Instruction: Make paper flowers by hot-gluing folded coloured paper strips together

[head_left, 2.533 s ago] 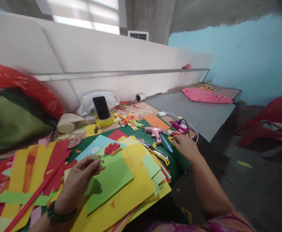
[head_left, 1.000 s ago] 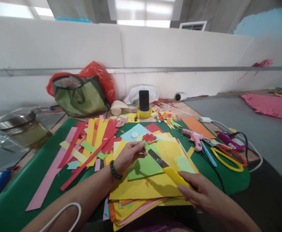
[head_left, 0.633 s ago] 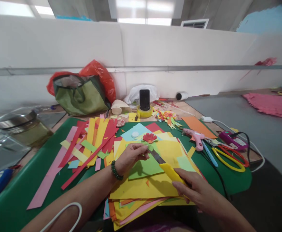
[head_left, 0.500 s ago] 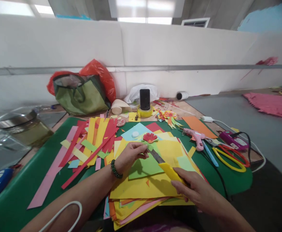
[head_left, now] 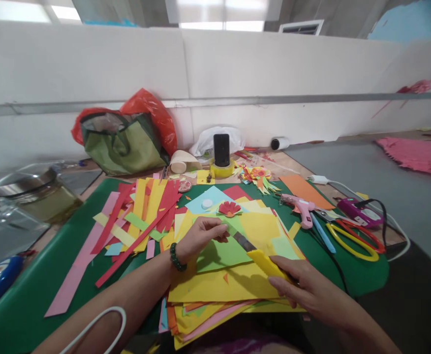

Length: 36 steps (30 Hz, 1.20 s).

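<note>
My right hand (head_left: 300, 282) is closed round the yellow handle of a knife (head_left: 265, 263), whose dark flat blade points up and left. My left hand (head_left: 206, 236), wearing a dark green bead bracelet, pinches a narrow light green paper strip (head_left: 232, 228). The strip meets the blade's tip; how they touch is too small to tell. Just beyond the left fingers lies a red paper flower (head_left: 230, 209) with green paper under it. Beneath both hands are a green sheet (head_left: 215, 258) and a stack of yellow and other coloured paper (head_left: 200, 290).
Cut paper strips (head_left: 141, 196) lie on the green mat (head_left: 86, 295) at left. A pink glue gun (head_left: 302, 209), scissors (head_left: 352, 241) and a purple device (head_left: 359, 212) are at right. A phone (head_left: 221, 150) stands behind, and a glass jar (head_left: 34, 194) is far left.
My right hand and the knife have shifted slightly right, away from my left fingers. More of the green strip shows between the fingers and the blade. My left hand stays nearly in place.
</note>
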Available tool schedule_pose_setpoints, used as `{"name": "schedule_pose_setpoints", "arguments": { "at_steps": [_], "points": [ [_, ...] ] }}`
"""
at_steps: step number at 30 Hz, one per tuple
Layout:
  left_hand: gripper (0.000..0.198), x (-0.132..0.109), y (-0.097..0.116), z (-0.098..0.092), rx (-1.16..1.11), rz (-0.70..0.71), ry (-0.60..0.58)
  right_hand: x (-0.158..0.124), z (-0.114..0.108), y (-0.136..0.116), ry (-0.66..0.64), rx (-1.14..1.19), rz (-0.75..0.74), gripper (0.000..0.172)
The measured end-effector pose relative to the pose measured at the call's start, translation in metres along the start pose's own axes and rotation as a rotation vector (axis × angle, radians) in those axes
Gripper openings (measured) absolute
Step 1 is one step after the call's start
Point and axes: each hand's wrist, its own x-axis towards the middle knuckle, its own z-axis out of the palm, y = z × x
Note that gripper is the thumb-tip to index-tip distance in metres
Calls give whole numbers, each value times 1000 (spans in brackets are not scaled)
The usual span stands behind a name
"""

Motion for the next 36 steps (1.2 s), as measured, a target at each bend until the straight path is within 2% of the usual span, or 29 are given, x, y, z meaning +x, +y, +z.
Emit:
{"name": "schedule_pose_setpoints", "arguments": {
  "at_steps": [9, 18, 29, 36],
  "points": [
    [46, -4, 2, 0, 78, 56, -73, 3, -1, -1, -5, -30, -16, 42],
    [41, -2, -3, 3, 129, 92, -37, 2, 3, -1, -7, -15, 7, 41],
    [46, 0, -1, -1, 94, 66, -96, 2, 0, -2, -28, -52, -14, 44],
    [46, 0, 6, -6, 180, 40, -159, -1, -3, -4, -30, -107, -19, 43]
  ]
}}
